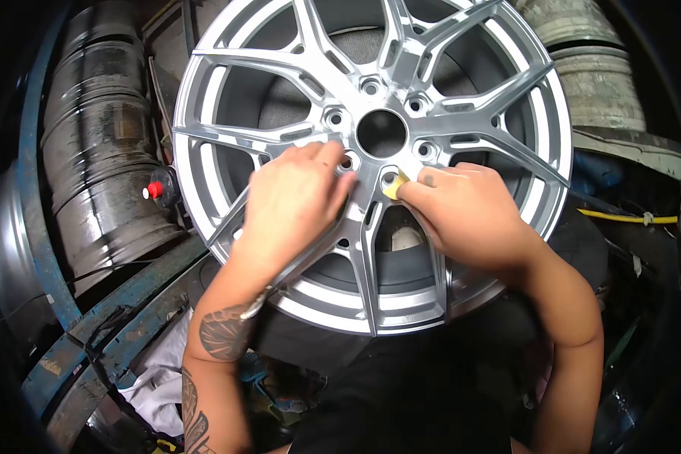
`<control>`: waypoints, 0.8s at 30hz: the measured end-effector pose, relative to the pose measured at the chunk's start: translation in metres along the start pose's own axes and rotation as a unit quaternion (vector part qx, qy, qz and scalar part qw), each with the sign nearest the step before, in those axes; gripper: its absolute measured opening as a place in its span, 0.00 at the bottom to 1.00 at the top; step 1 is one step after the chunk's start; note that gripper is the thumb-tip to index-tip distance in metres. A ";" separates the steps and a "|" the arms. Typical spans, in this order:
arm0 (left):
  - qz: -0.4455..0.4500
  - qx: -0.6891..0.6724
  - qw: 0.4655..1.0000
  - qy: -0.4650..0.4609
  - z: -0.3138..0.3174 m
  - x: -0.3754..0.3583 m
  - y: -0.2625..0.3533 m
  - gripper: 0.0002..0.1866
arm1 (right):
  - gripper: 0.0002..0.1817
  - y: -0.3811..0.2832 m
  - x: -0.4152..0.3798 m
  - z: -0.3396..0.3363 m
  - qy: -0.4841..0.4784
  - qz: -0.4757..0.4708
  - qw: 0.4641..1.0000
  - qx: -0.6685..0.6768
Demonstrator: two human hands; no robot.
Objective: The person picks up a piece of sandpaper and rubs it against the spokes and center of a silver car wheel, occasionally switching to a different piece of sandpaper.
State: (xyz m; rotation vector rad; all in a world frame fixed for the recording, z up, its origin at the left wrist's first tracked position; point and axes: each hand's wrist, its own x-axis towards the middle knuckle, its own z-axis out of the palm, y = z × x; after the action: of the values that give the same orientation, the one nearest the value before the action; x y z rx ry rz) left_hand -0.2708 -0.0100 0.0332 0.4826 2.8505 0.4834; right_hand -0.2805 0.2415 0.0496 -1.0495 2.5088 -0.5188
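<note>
A silver alloy wheel rim [234,83] with split spokes faces me, its hub hole at the centre. My left hand [291,208] rests flat on the lower-left spokes, fingertips by a lug hole next to the hub. My right hand [469,212] pinches a small yellow piece [394,188], perhaps sandpaper or sponge, against the lug hole just below the hub. A thin metal rod [291,272] seems to lie under my left wrist; whether the hand holds it I cannot tell.
A dull steel drum [98,151] with a small red cap [153,190] stands at left, framed by blue metal bars [121,318]. White rags [159,378] lie at lower left. Another worn drum [598,83] and a yellow cable [628,218] sit at right.
</note>
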 end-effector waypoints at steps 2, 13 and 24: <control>0.047 0.039 0.998 0.021 0.006 0.004 0.004 0.28 | 0.07 0.005 0.001 0.001 0.052 0.002 0.999 -0.005; -0.004 0.119 0.993 0.013 0.034 0.006 -0.018 0.47 | 0.13 0.005 0.006 -0.013 -0.016 -0.042 0.998 0.035; 0.007 0.118 0.992 -0.039 0.041 -0.001 -0.006 0.49 | 0.13 0.015 -0.005 0.000 -0.008 -0.081 0.996 0.025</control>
State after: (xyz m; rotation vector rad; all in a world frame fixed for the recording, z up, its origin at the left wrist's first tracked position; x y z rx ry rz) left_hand -0.2610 -0.0037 -0.0065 0.5477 2.8420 0.1260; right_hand -0.2859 0.2548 0.0432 -1.2401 2.3959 -0.6127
